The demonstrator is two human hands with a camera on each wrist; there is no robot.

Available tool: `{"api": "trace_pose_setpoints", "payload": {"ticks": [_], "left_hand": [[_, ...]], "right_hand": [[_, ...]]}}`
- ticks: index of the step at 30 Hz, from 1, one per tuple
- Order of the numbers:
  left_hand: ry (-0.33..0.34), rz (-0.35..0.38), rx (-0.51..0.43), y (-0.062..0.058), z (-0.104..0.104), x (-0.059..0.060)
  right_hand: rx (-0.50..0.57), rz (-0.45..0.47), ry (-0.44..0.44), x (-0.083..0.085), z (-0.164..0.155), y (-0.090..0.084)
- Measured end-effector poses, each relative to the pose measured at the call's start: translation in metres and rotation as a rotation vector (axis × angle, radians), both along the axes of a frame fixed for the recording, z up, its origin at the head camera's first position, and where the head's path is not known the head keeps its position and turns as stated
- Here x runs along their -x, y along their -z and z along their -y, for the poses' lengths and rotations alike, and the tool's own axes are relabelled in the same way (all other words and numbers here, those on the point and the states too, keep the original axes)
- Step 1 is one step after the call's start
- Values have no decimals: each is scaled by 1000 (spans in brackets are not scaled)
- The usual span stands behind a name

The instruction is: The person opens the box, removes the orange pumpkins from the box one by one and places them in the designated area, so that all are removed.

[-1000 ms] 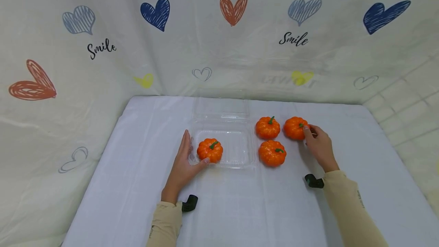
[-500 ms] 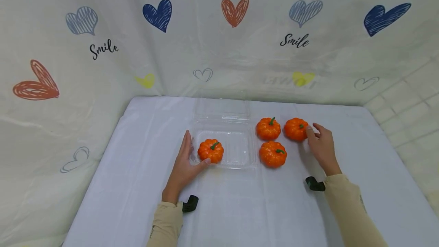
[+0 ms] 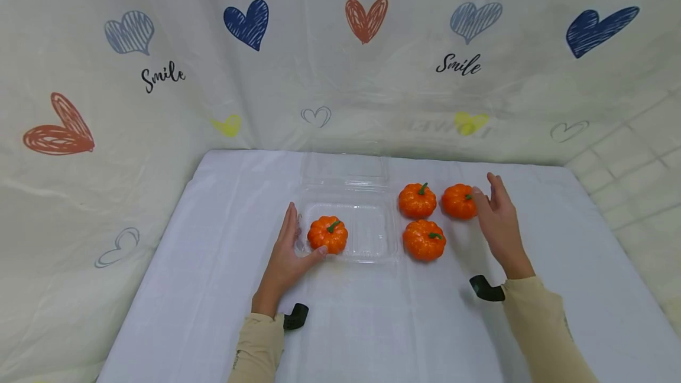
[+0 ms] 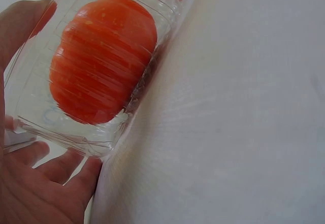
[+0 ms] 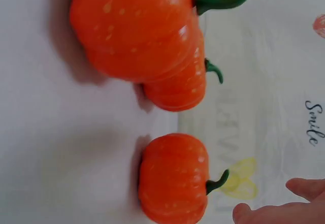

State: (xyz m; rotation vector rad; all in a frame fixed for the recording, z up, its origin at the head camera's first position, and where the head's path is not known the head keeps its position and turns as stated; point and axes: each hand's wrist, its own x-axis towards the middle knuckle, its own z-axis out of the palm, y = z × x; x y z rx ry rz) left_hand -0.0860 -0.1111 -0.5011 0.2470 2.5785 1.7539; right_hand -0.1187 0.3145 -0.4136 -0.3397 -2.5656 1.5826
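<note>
A clear plastic clamshell box [image 3: 369, 232] lies with its lid [image 3: 346, 169] raised at the back. In its left half sits an orange pumpkin [image 3: 327, 235] with a green stem. My left hand [image 3: 287, 262] spans the box's front left corner, thumb at the front and straight fingers along the left side; the left wrist view shows fingers [image 4: 61, 168] against the plastic. To the right of the box stand a front pumpkin [image 3: 424, 241], a back pumpkin [image 3: 417, 200] and a right pumpkin [image 3: 459, 201]. My right hand [image 3: 500, 226] is spread beside the right pumpkin, holding nothing.
A white cloth [image 3: 372, 324] covers the table. Behind it hangs a pale curtain [image 3: 393, 87] printed with hearts and "Smile". Dark wrist camera mounts [image 3: 296, 316] show at both sleeves.
My right hand has drawn away from the right pumpkin and its fingers have spread and lifted. The left hand, the box and the pumpkins keep their places.
</note>
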Motion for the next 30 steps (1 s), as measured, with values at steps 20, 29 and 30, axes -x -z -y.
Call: {"api": "trace_pose_setpoints", "payload": {"ticks": [20, 29, 30], "left_hand": [[-1, 3, 4, -1, 2, -2], [1, 9, 9, -1, 1, -2], [1, 10, 8, -1, 1, -2]], "right_hand": [[172, -127, -297, -4, 89, -28], [188, -74, -392, -4, 127, -11], [191, -72, -404, -4, 131, -9]]}}
